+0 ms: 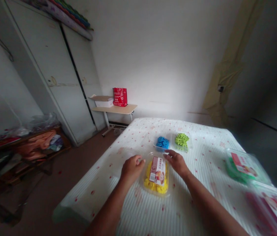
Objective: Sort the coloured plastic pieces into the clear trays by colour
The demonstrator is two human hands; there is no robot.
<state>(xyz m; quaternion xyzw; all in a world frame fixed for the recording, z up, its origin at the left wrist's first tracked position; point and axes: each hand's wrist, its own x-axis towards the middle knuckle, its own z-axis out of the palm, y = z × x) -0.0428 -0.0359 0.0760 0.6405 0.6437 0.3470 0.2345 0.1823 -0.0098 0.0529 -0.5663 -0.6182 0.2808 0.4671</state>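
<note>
A clear plastic box of yellow pieces [164, 188] lies in front of me, with a printed label on its lid. My left hand [131, 168] is beside its left edge, fingers curled and thumb apart from them. At the far right corner, my right hand [177, 163] has its thumb and fingers apart, close to the rim; whether it touches the box is unclear. Just beyond are a clear tray of blue pieces [162, 143] and a clear tray of light green pieces [182, 140]. A faint transparent plastic piece [118, 159] lies left of the yellow box, partly behind my left hand.
On the right of the cloth-covered table [99, 193] are a labelled box of green pieces [245, 167] and a labelled box of red or pink pieces [271, 209]. Behind, a small table [116, 109] bears a red bag [120, 97] and a white box [104, 103].
</note>
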